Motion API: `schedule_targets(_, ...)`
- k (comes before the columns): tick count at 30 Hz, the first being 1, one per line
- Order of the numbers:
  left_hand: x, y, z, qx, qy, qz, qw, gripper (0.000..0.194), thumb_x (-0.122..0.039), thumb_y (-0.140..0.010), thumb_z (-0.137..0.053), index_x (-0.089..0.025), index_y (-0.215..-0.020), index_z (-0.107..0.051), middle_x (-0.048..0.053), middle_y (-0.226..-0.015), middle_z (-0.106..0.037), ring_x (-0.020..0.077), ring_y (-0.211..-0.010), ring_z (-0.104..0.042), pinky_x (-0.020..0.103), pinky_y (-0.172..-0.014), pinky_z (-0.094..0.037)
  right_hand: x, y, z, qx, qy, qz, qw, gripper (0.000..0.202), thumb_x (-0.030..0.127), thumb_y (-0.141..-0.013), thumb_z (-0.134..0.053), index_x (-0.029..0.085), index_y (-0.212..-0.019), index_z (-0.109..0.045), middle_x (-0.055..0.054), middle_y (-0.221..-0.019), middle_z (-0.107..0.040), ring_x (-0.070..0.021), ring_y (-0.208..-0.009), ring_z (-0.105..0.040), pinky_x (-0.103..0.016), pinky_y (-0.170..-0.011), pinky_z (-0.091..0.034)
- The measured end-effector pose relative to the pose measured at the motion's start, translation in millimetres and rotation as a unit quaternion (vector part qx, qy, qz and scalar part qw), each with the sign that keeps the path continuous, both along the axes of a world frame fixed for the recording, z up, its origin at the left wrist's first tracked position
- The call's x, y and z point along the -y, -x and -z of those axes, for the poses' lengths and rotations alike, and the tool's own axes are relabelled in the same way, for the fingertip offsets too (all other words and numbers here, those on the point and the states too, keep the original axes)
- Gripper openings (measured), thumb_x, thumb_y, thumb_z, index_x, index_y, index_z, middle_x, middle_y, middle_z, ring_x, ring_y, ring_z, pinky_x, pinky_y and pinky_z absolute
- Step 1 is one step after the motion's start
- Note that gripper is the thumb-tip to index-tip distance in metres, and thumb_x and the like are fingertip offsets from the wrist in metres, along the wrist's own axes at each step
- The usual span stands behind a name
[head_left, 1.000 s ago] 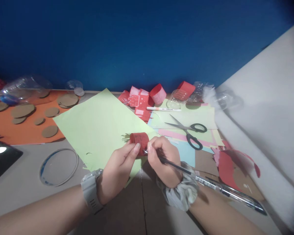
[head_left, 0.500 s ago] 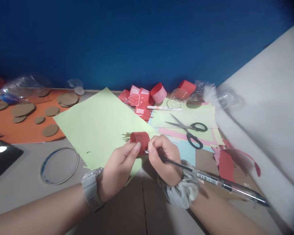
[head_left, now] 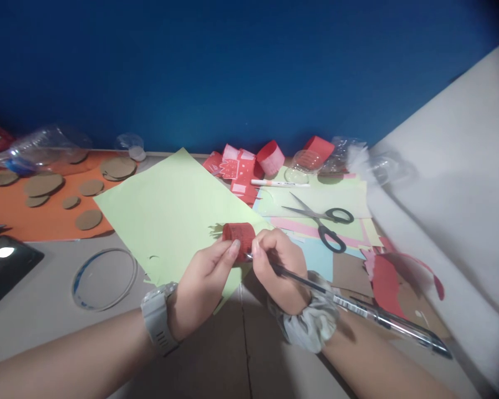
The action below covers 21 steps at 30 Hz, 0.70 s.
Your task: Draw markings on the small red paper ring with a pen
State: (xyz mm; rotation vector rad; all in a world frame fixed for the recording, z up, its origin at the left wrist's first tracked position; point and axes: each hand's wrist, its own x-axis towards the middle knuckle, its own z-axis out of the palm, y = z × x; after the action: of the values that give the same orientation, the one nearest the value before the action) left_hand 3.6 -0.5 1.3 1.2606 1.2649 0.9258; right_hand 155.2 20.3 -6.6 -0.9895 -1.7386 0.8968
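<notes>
Between thumb and fingers, my left hand grips a small red paper roll with dark marks on its side. A pen with a clear barrel is pinched in my right hand, its tip touching or nearly touching the lower right of the roll. The pen's rear end points to the lower right. Beneath and behind the hands lies a pale green sheet of paper. Its corner by the roll is partly hidden by my hands.
Scissors lie spread on coloured paper at right, beside a white marker. Red paper pieces stand along the blue wall. At left are a tape ring, cardboard discs, a plastic bottle and a black phone-like object.
The whole view has shifted slightly, so things on the left sit a little further right. Both hands keep their hold, and the pen's rear end has swung a little.
</notes>
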Motion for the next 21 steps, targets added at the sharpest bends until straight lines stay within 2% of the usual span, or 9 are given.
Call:
schedule_targets(4, -0.1, 0.6, 1.6, -0.004, -0.004, 0.001, 1.0, 0.035, -0.038, -0.098, -0.043, -0.017, -0.075, -0.059, 0.001, -0.075, -0.061, 0.0172, -0.077, -0.054, 0.026, -0.075, -0.044, -0.6, -0.4, 0.6, 0.009, -0.02, -0.02, 1.0, 0.023, 0.014, -0.088, -0.053, 0.022, -0.07, -0.041, 0.004, -0.065, -0.047, -0.0107, -0.057, -0.042, -0.025, -0.054, -0.035)
schedule_targets(10, 0.8, 0.1, 1.6, -0.007, 0.003, 0.002, 1.0, 0.035, -0.038, -0.098, -0.042, -0.017, -0.075, -0.059, 0.001, -0.075, -0.058, 0.017, -0.075, -0.052, 0.026, -0.073, -0.043, -0.3, 0.1, 0.7, 0.0, -0.008, -0.001, 1.0, 0.02, 0.014, -0.089, -0.053, 0.022, -0.073, -0.043, 0.004, -0.067, -0.048, -0.0101, -0.056, -0.042, -0.025, -0.052, -0.034)
schedule_targets(15, 0.4, 0.0, 0.6, -0.006, 0.001, 0.0, 1.0, 0.036, -0.04, -0.098, -0.043, -0.017, -0.075, -0.059, 0.001, -0.074, -0.058, 0.017, -0.074, -0.051, 0.026, -0.073, -0.043, -0.8, 0.3, 0.4, 0.015, -0.028, -0.027, 0.999, 0.025, 0.013, -0.088, -0.052, 0.022, -0.069, -0.04, 0.004, -0.065, -0.046, -0.0107, -0.057, -0.041, -0.025, -0.054, -0.034)
schedule_targets(21, 0.4, 0.4, 0.9, 0.001, 0.007, 0.0, 1.0, 0.038, -0.04, -0.097, -0.043, -0.017, -0.073, -0.059, 0.002, -0.076, -0.06, 0.0176, -0.076, -0.053, 0.026, -0.074, -0.043, -0.4, 0.7, 0.4, -0.006, -0.02, -0.017, 1.0, 0.021, 0.014, -0.09, -0.051, 0.023, -0.073, -0.041, 0.004, -0.067, -0.048, -0.0109, -0.057, -0.042, -0.026, -0.053, -0.034)
